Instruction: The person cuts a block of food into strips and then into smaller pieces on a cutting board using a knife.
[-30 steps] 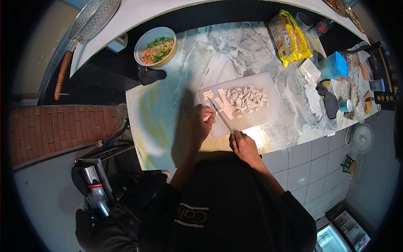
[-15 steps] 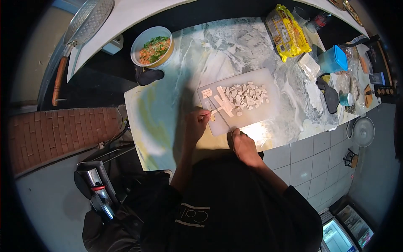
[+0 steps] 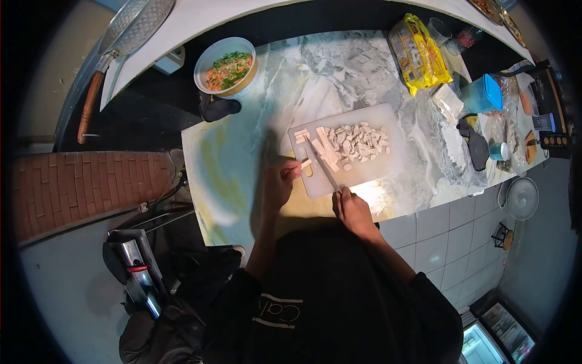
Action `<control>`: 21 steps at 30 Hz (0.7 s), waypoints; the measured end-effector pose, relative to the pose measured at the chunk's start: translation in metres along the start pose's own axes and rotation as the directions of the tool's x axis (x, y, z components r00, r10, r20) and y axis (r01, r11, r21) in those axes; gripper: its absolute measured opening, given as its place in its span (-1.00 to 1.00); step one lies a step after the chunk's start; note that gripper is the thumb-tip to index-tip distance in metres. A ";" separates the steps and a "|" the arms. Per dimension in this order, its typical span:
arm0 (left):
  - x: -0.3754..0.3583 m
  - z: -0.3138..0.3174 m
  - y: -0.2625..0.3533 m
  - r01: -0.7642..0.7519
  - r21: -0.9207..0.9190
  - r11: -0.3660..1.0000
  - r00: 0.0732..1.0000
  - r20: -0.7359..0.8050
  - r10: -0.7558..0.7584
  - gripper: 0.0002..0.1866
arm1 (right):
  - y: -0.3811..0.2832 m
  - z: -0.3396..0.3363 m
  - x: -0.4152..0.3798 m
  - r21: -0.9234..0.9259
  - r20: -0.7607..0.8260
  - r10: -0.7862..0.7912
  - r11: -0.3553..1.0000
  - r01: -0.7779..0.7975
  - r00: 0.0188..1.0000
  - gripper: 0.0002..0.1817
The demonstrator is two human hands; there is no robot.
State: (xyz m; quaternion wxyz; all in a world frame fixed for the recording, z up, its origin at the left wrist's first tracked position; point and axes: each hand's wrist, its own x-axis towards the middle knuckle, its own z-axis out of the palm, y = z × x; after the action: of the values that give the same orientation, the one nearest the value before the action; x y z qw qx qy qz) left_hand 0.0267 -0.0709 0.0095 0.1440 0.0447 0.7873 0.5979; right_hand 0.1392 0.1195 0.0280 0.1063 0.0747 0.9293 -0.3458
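My right hand (image 3: 353, 212) is closed around the handle of a knife (image 3: 328, 174), whose blade slants up and left across a pale cutting board (image 3: 370, 173). At the board's left edge, the fingers of my left hand (image 3: 280, 184) pinch a short pale strip of food (image 3: 305, 164), left of the blade. Several long pale strips (image 3: 325, 148) lie just right of the knife. Beyond them spreads a heap of small chopped pale pieces (image 3: 359, 141). A few short strips (image 3: 301, 135) rest in the board's upper left corner.
A bowl of chopped carrot and greens (image 3: 225, 67) stands at the back left, near a dark cloth (image 3: 219, 109). To the right are a yellow packet (image 3: 419, 56), a blue-lidded container (image 3: 483, 94), a dark glove-like cloth (image 3: 474, 142) and a small jar (image 3: 499, 151).
The strip has drawn back left with my left hand, away from the long strips. My knife blade now stands between that strip and the others. The whole view has shifted slightly.
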 end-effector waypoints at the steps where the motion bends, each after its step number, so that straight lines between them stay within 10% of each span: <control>1: 0.001 0.002 -0.003 -0.028 -0.056 0.998 1.000 -0.011 0.027 -0.86 | 0.000 0.000 0.000 -0.001 0.002 -0.002 1.000 0.002 1.000 -0.77; 21: 0.018 0.039 -0.007 -0.117 0.036 0.992 0.983 -0.137 0.121 -0.92 | 0.005 -0.006 -0.003 -0.011 -0.092 -0.024 1.000 0.024 0.995 -0.75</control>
State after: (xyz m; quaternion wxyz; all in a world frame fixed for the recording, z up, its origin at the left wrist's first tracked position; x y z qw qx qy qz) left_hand 0.0214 -0.0321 -0.0096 0.0520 0.0519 0.7994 0.5963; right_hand 0.1428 0.1272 0.0298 0.0594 0.0789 0.9358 -0.3385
